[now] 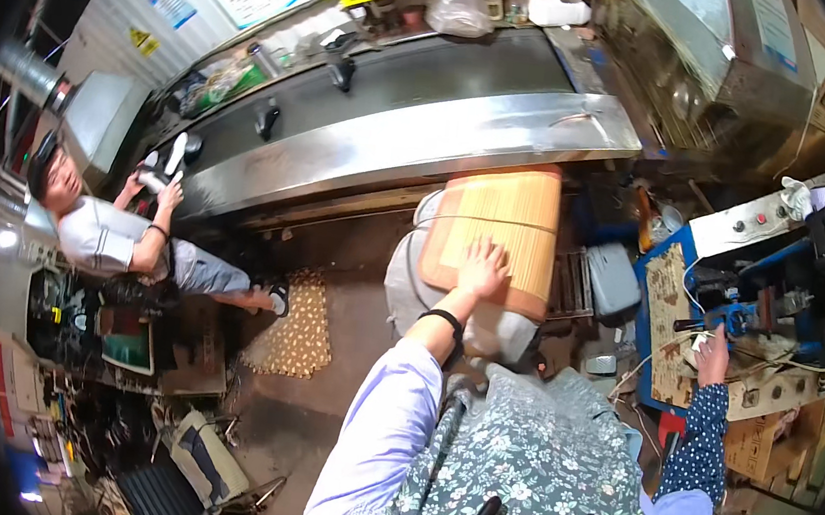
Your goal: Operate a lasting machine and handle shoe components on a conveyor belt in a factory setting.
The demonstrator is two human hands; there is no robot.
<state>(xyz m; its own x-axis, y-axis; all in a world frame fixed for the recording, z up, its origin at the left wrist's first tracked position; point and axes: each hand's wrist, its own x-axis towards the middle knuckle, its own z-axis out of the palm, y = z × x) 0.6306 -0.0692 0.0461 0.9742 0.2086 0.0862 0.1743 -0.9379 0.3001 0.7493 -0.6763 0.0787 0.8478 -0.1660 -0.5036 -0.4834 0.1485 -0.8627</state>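
Fingers of your left hand (485, 268) lie loosely spread and released, palm down on a tan woven-slat mat with a brown border (494, 201), close to its near edge. A thin dark cord crosses the mat; pale grey fabric (408, 282) shows along its left edge.

Your right hand (712, 357) reaches over the near edge of a blue-framed workbench with a worn, mottled top (668, 330), beside a blue metal clamp-like tool (736, 319). Its fingers are partly hidden among small pale items; you cannot tell whether they grasp anything. White cable (688, 285) loops toward the bench's left edge; a red button (761, 219) sits along the far edge.

Between mat and bench, on the floor side: a grey plastic bin (613, 281). Beyond the mat's far edge, a long dark conveyor with a shiny steel rim (424, 145) carries black shoe-like pieces (266, 118). At its left end, a co-worker (119, 232) holds a white-and-dark object (154, 179).
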